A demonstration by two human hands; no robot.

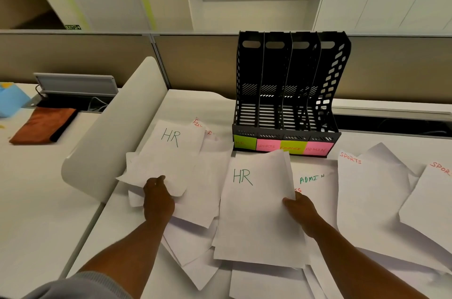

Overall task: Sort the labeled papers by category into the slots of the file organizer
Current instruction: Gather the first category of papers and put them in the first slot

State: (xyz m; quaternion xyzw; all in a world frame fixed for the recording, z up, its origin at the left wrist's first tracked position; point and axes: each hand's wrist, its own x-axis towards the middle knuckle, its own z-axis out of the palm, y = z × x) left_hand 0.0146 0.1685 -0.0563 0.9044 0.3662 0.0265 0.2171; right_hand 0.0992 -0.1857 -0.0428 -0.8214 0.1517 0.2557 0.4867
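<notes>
A black four-slot file organizer [286, 88] stands at the back of the desk, all slots bare, with sticky labels HR, SPORTS, FINANCE, ADMIN along its front. My left hand [157, 197] pinches the lower edge of a white sheet marked HR [171, 152], lifted off the pile. My right hand [299, 210] grips the right edge of a second HR sheet [254, 205]. Beneath lie an ADMIN sheet [315, 182], a SPORTS sheet [367, 188], another SPORTS sheet [433, 201] at the right edge and a FINANCE sheet [203, 126].
A curved white divider [115, 132] separates this desk from the left one, where an orange cloth [44, 125] and a blue box [12, 100] lie. A beige partition [195, 61] runs behind the organizer. A dark cable trough [391, 125] sits to its right.
</notes>
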